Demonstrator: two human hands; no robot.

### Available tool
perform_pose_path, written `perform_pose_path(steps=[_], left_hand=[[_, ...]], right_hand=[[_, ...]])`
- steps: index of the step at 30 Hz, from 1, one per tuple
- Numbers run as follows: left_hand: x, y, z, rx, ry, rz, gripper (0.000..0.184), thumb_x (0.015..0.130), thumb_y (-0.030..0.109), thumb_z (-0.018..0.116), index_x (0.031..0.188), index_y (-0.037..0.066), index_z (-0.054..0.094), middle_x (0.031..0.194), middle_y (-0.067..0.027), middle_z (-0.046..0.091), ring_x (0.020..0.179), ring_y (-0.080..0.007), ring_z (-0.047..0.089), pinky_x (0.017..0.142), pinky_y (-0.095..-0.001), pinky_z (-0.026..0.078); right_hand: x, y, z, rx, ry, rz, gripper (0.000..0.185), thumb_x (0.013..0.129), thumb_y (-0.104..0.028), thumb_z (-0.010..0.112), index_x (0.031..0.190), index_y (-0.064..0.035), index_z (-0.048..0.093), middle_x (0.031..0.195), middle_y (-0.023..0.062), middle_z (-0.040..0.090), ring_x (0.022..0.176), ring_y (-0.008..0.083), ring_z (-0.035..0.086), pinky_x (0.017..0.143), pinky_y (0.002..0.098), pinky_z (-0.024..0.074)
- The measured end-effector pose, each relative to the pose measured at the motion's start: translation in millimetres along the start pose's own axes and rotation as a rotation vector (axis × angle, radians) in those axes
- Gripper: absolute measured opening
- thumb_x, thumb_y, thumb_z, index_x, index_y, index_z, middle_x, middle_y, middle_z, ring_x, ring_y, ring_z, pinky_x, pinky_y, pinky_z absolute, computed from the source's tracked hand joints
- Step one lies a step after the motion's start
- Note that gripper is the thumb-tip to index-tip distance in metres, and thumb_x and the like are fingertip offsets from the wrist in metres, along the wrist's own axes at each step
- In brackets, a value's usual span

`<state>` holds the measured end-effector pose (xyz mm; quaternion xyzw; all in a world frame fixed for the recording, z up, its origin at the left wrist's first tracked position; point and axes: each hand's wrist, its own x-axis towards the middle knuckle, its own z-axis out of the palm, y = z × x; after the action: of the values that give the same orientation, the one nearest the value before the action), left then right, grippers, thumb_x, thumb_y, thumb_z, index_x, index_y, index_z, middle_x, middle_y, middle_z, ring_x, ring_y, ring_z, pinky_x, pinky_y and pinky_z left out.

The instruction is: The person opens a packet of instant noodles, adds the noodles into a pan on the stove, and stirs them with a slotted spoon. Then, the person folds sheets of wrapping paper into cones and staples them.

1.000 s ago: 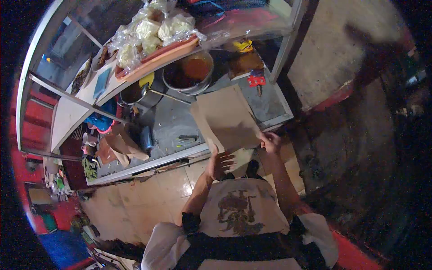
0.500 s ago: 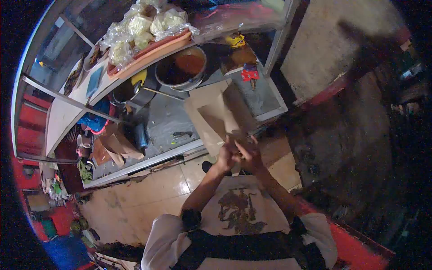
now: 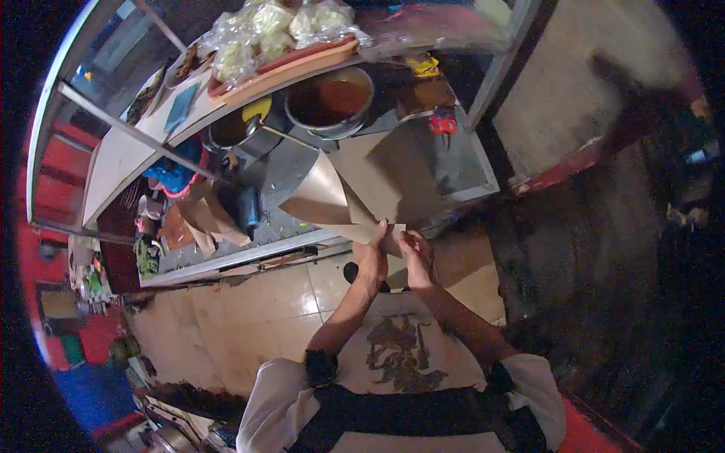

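Note:
A sheet of brown paper [image 3: 321,196] is bent into a cone-like shape, its wide end opening up and to the left. My left hand [image 3: 370,260] grips its gathered lower end, thumb on top. Close beside it, my right hand [image 3: 418,257] pinches the right edge of the same end. More flat brown paper [image 3: 400,177] lies on the counter behind the folded sheet. Beyond it stand a large pot of reddish-brown sauce [image 3: 332,102] and a smaller pot [image 3: 245,136] with a ladle handle reaching toward the paper.
Bagged pale food [image 3: 276,30] fills an orange tray [image 3: 302,68] on the shelf above. Crumpled brown paper [image 3: 208,219] and a dark bottle [image 3: 248,204] are at the counter's left. A red packet [image 3: 443,122] lies at right. The metal counter edge [image 3: 249,260] runs before me.
The flat sheet that my hands held has been curled into a cone. My hands have come together at its lower end, from wide apart one second ago. The view has shifted slightly.

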<state>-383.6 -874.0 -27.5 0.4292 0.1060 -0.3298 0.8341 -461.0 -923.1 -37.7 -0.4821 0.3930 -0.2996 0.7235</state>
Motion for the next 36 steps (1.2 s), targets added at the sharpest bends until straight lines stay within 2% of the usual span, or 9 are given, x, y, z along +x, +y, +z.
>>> perform_pose_path(steps=[6,12,17,21,24,26,28,30,36], left_hand=[[-12.5,31.2,-15.4,0.010,0.077,0.065,0.040,0.075,0.009,0.068,0.107,-0.001,0.048,0.101,-0.0107,0.057,0.088,-0.0190,0.057,0.076,-0.0317,0.047],[-25.4,61.1,-60.3,0.155,0.065,0.057,0.052,0.076,0.007,0.065,0.120,-0.002,0.038,0.105,-0.0137,0.057,0.093,-0.0212,0.055,0.076,-0.0321,0.047],[-37.9,70.4,-92.5,0.399,0.153,0.211,0.030,0.079,0.018,0.065,0.097,-0.004,0.057,0.104,-0.0104,0.057,0.090,-0.0147,0.053,0.078,-0.0286,0.042],[-49.0,64.3,-119.1,0.777,0.375,0.489,0.022,0.079,0.018,0.066,0.072,-0.001,0.059,0.091,-0.0113,0.061,0.081,-0.0110,0.055,0.065,-0.0240,0.044],[-45.9,66.1,-131.5,0.408,0.400,0.357,0.023,0.078,0.015,0.067,0.067,-0.001,0.055,0.073,-0.0101,0.062,0.068,-0.0121,0.059,0.058,-0.0236,0.045],[-42.2,73.2,-147.8,0.409,0.430,0.374,0.021,0.078,0.013,0.066,0.069,-0.002,0.056,0.071,-0.0109,0.061,0.063,-0.0142,0.059,0.056,-0.0252,0.047],[-42.1,80.4,-154.9,0.414,0.459,0.386,0.019,0.079,0.011,0.065,0.071,-0.004,0.057,0.069,-0.0117,0.061,0.058,-0.0163,0.060,0.055,-0.0268,0.048],[-37.3,95.2,-148.4,0.359,0.468,0.344,0.017,0.078,0.010,0.065,0.073,-0.004,0.057,0.071,-0.0125,0.062,0.059,-0.0166,0.060,0.057,-0.0273,0.048],[-3.8,108.5,-147.0,0.250,0.357,0.533,0.004,0.078,0.002,0.061,0.078,-0.001,0.058,0.071,-0.0068,0.061,0.068,-0.0161,0.061,0.063,-0.0278,0.049]], right_hand=[[-4.7,16.2,24.8,0.390,-0.162,0.404,0.014,0.078,-0.006,0.056,0.092,-0.0044,0.058,0.084,0.0007,0.059,0.082,0.0132,0.055,0.072,0.0256,0.0433],[1.3,38.4,46.6,-0.605,-0.665,-0.267,0.011,0.073,-0.007,0.061,0.083,-0.0019,0.059,0.068,0.0009,0.054,0.063,0.0076,0.051,0.055,0.0240,0.0406],[10.3,39.5,76.8,-0.396,-0.808,0.078,0.007,0.076,-0.003,0.061,0.081,0.0015,0.063,0.075,0.0049,0.061,0.069,0.0105,0.058,0.060,0.0246,0.0472],[5.9,44.7,102.1,-0.499,-0.894,-0.181,0.009,0.077,0.002,0.058,0.086,0.0031,0.060,0.085,0.0072,0.061,0.075,0.0114,0.059,0.063,0.0244,0.0493],[-6.9,17.1,128.3,-0.311,-0.757,-0.178,0.024,0.076,0.006,0.057,0.100,0.0024,0.053,0.092,0.0080,0.059,0.078,0.0110,0.059,0.064,0.0245,0.0494],[9.8,28.6,137.4,-0.250,-1.086,-0.018,0.038,0.072,0.001,0.062,0.107,-0.0003,0.047,0.103,0.0126,0.055,0.088,0.0209,0.059,0.072,0.0344,0.0485],[34.4,40.9,155.6,-0.416,-1.089,-0.326,0.044,0.072,-0.009,0.066,0.110,0.0007,0.046,0.107,0.0166,0.053,0.096,0.0283,0.055,0.077,0.0401,0.0462],[51.0,38.1,176.7,-0.996,-0.594,-1.034,0.044,0.076,-0.021,0.064,0.109,0.0019,0.046,0.104,0.0149,0.051,0.098,0.0300,0.051,0.084,0.0406,0.0411],[85.8,69.3,183.9,-1.119,-0.807,-0.739,0.044,0.077,-0.026,0.063,0.110,-0.0011,0.047,0.096,0.0153,0.052,0.099,0.0288,0.048,0.083,0.0409,0.0377]])
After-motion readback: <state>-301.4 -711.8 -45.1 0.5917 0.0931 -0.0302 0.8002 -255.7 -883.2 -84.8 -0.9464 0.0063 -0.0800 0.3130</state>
